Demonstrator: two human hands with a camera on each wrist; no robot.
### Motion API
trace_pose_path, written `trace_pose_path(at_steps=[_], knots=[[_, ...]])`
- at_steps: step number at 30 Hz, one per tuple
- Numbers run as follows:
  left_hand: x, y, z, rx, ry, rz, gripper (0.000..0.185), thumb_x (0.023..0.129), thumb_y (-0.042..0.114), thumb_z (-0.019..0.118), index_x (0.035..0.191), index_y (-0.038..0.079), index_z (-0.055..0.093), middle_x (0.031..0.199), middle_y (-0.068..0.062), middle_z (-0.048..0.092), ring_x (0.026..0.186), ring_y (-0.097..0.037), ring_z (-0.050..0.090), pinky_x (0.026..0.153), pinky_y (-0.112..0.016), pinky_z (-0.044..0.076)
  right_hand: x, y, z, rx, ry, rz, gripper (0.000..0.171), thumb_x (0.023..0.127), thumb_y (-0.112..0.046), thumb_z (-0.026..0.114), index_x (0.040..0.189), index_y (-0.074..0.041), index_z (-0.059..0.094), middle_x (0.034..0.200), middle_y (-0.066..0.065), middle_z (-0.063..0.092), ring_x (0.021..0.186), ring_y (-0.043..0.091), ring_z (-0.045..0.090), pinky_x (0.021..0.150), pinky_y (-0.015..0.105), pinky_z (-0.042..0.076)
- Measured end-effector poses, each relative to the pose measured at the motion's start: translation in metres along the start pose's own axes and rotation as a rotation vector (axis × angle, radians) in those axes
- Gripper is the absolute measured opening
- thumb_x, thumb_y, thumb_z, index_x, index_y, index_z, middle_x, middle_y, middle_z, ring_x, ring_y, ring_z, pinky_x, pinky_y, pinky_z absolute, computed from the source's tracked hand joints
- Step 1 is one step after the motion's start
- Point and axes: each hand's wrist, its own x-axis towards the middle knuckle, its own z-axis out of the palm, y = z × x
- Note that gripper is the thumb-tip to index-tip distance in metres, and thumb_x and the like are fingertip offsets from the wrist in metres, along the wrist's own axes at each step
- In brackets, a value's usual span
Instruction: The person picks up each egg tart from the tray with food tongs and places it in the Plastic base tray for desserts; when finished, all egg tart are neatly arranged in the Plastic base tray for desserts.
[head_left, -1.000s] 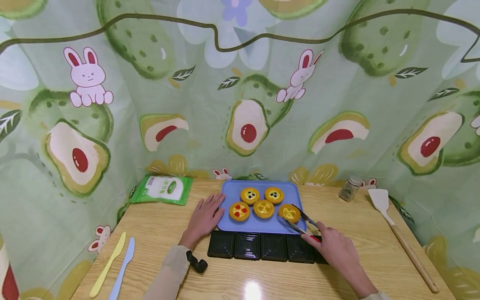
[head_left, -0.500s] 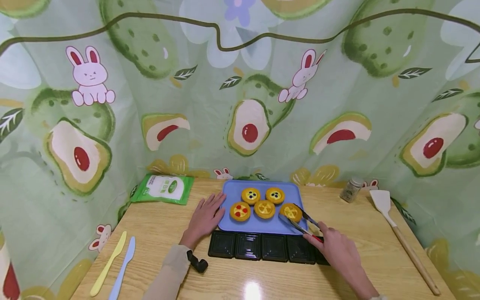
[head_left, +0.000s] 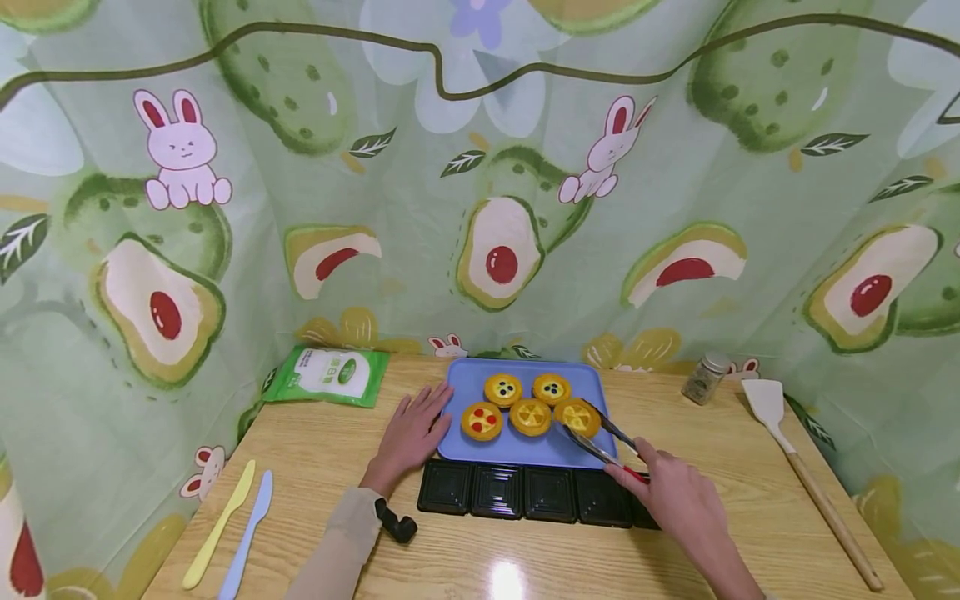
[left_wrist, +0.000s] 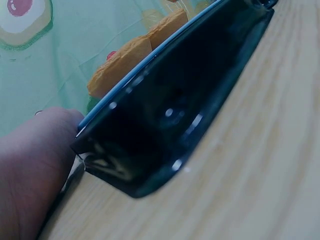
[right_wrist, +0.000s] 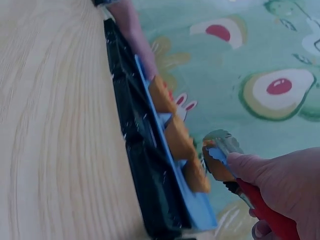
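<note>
Left to right I count: two plastic knives (head_left: 228,533), one green pouch (head_left: 327,376). My left hand (head_left: 409,437) lies flat, fingers spread, against the blue tray (head_left: 465,446) edge. Five tarts (head_left: 530,417); four black containers (head_left: 525,493), perhaps a fifth hidden. My right hand (head_left: 675,496) grips tongs (head_left: 600,440) straddling the rightmost tart (head_left: 578,417). One jar (head_left: 703,377), one spatula (head_left: 806,479); bare wood between.

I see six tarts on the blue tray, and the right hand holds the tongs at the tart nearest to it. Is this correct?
Not quite: the blue tray carries five tarts, not six, as the head view shows. The rest holds: the right hand holds the tongs at the nearest tart.
</note>
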Motion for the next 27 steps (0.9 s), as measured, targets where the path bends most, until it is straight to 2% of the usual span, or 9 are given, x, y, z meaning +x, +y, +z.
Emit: trace_pose_path(at_steps=[8,11,16,22,27], knots=[[-0.001,0.000,0.000,0.007,0.004,0.001,0.058,0.111,0.044,0.041,0.165,0.023,0.037,0.170,0.004,0.032,0.158,-0.029,0.027,0.127,-0.058,0.016,-0.003,-0.025,-0.008,-0.012,-0.021,-0.049,0.061,0.090,-0.059,0.075,0.124,-0.008,0.067,0.059,0.000,0.043,0.049,0.016,0.042,0.039,0.030,0.031],[-0.001,-0.001,0.002,-0.003,0.024,0.013,0.057,0.110,0.043,0.042,0.164,0.021,0.039,0.169,0.002,0.034,0.157,-0.032,0.029,0.126,-0.060,0.018,-0.002,-0.037,-0.009,-0.011,-0.030,-0.073,0.064,0.090,-0.061,0.074,0.127,-0.009,0.069,0.062,0.001,0.050,0.049,0.015,0.043,0.039,0.029,0.033],[-0.001,-0.003,0.003,-0.013,0.037,0.025,0.057,0.110,0.042,0.043,0.163,0.020,0.040,0.169,0.000,0.035,0.156,-0.034,0.030,0.125,-0.062,0.018,-0.003,-0.059,-0.005,-0.033,-0.014,-0.144,0.067,0.088,-0.067,0.071,0.128,-0.014,0.072,0.066,0.002,0.061,0.044,0.012,0.042,0.037,0.028,0.033],[-0.003,-0.004,0.000,-0.016,0.020,0.024,0.057,0.111,0.043,0.042,0.164,0.021,0.038,0.170,0.003,0.032,0.157,-0.032,0.028,0.126,-0.060,0.017,-0.004,-0.085,0.010,-0.028,0.004,-0.268,0.064,0.087,-0.072,0.068,0.123,-0.020,0.075,0.066,-0.007,0.058,0.046,0.009,0.047,0.040,0.025,0.033],[-0.001,-0.005,0.001,-0.021,0.012,0.032,0.058,0.111,0.043,0.041,0.164,0.021,0.037,0.170,0.002,0.031,0.157,-0.032,0.027,0.126,-0.059,0.016,-0.004,-0.105,0.020,0.012,-0.002,-0.351,0.061,0.087,-0.073,0.066,0.119,-0.022,0.076,0.064,-0.013,0.053,0.047,0.004,0.041,0.043,0.022,0.033]])
